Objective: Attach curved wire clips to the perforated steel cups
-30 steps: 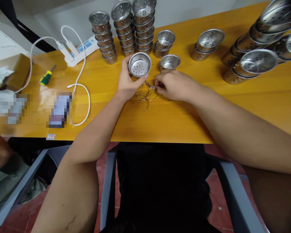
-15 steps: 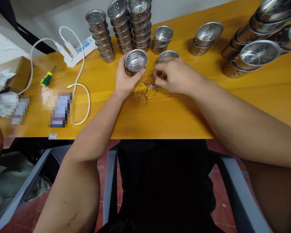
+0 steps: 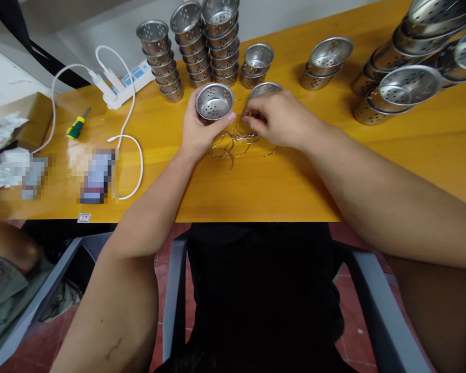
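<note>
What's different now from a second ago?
The right hand has shifted slightly away from the body, past the curved wires; whether it grips one is unclear. The left hand still holds the perforated metal cup; the cup stacks stand as before.

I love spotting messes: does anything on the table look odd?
Yes: the wires lie in a loose tangle by the right hand, unlike the neatly stacked cups. The stacks at far right seem to lean, but that may just be the view.

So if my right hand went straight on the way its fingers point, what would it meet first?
Probably your left hand, at its thumb, holding the perforated metal cup; depth between them is unclear.
</note>
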`<state>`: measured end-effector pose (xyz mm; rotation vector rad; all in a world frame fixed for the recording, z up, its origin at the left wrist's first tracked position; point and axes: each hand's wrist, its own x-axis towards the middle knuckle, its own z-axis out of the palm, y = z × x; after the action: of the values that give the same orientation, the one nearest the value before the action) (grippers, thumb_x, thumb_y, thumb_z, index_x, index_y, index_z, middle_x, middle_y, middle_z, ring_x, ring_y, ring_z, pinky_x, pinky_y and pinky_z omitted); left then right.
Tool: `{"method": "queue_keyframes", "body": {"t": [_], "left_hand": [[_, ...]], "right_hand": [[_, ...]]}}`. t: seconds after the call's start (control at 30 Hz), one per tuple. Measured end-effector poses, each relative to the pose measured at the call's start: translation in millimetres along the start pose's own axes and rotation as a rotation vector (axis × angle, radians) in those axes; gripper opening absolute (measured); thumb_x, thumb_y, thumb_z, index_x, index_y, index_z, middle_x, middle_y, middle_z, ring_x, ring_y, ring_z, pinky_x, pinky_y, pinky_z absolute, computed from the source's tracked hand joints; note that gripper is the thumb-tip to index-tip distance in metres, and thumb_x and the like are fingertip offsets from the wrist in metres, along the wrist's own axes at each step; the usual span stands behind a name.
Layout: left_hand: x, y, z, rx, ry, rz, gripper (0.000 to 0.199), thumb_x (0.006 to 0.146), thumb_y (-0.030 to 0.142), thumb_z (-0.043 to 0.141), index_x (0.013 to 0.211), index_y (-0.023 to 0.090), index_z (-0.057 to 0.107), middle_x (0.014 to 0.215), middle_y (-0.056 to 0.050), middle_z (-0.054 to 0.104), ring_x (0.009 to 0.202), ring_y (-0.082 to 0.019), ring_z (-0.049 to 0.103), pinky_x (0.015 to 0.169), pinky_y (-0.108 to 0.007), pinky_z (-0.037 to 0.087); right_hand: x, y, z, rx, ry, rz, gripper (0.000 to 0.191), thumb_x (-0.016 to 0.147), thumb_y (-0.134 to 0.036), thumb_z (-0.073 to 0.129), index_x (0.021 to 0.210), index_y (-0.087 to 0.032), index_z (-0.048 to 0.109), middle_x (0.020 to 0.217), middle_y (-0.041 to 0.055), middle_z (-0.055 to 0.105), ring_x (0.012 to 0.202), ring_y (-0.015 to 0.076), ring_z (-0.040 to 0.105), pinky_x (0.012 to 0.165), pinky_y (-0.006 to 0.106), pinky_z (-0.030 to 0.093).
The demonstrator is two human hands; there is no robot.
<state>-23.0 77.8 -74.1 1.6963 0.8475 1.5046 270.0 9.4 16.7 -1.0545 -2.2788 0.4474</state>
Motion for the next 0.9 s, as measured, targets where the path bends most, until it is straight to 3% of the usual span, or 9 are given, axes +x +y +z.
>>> {"method": "queue_keyframes", "body": {"t": [0.13, 0.33, 0.63, 0.73, 0.9], "left_hand": [[1.6, -16.2, -2.2, -0.004, -0.01, 0.077, 0.128, 0.066, 0.102, 0.117, 0.164, 0.042, 0.061, 0.164, -0.009, 0.072, 0.167, -0.041, 0.072, 0.149, -0.062, 0.057], [1.1, -19.5, -2.2, -0.038, -0.017, -0.01, 0.129, 0.068, 0.108, 0.112, 0.165, 0.04, 0.061, 0.15, -0.009, 0.076, 0.149, -0.038, 0.079, 0.138, -0.062, 0.063], [5.7, -45.7, -2.3, -0.008, -0.095, 0.145, 0.12, 0.072, 0.107, 0.112, 0.16, 0.04, 0.066, 0.145, -0.006, 0.079, 0.135, -0.033, 0.086, 0.133, -0.058, 0.065], [3.9, -43.5, -1.8, -0.018, -0.089, 0.128, 0.124, 0.074, 0.106, 0.111, 0.167, 0.041, 0.061, 0.156, -0.008, 0.077, 0.15, -0.035, 0.083, 0.14, -0.06, 0.063], [1.4, -15.9, 4.9, -0.045, -0.055, -0.032, 0.132, 0.056, 0.103, 0.121, 0.158, 0.037, 0.066, 0.155, -0.008, 0.078, 0.158, -0.04, 0.081, 0.146, -0.063, 0.062]], "right_hand": [[-1.0, 8.2, 5.2, 0.129, 0.036, 0.079, 0.029, 0.114, -0.066, 0.085, 0.108, -0.038, 0.078, 0.098, 0.0095, 0.088, 0.108, 0.046, 0.087, 0.099, 0.063, 0.071], [-1.5, 7.4, 17.2, 0.209, 0.073, 0.13, 0.042, 0.107, -0.073, 0.093, 0.103, -0.035, 0.073, 0.096, 0.01, 0.085, 0.099, 0.0418, 0.081, 0.101, 0.065, 0.068], [-1.2, -11.1, 10.3, 0.334, 0.154, 0.273, 0.046, 0.099, -0.082, 0.092, 0.093, -0.044, 0.068, 0.096, 0.0068, 0.084, 0.11, 0.046, 0.075, 0.091, 0.065, 0.058], [-0.9, -15.4, 10.0, 0.348, 0.187, 0.251, 0.05, 0.1, -0.088, 0.09, 0.092, -0.044, 0.067, 0.1, 0.0075, 0.084, 0.112, 0.0436, 0.072, 0.092, 0.061, 0.055], [2.0, -14.7, 12.5, 0.458, 0.252, 0.268, 0.058, 0.092, -0.093, 0.095, 0.1, -0.04, 0.072, 0.085, 0.005, 0.074, 0.096, 0.0349, 0.062, 0.092, 0.054, 0.05]]}}
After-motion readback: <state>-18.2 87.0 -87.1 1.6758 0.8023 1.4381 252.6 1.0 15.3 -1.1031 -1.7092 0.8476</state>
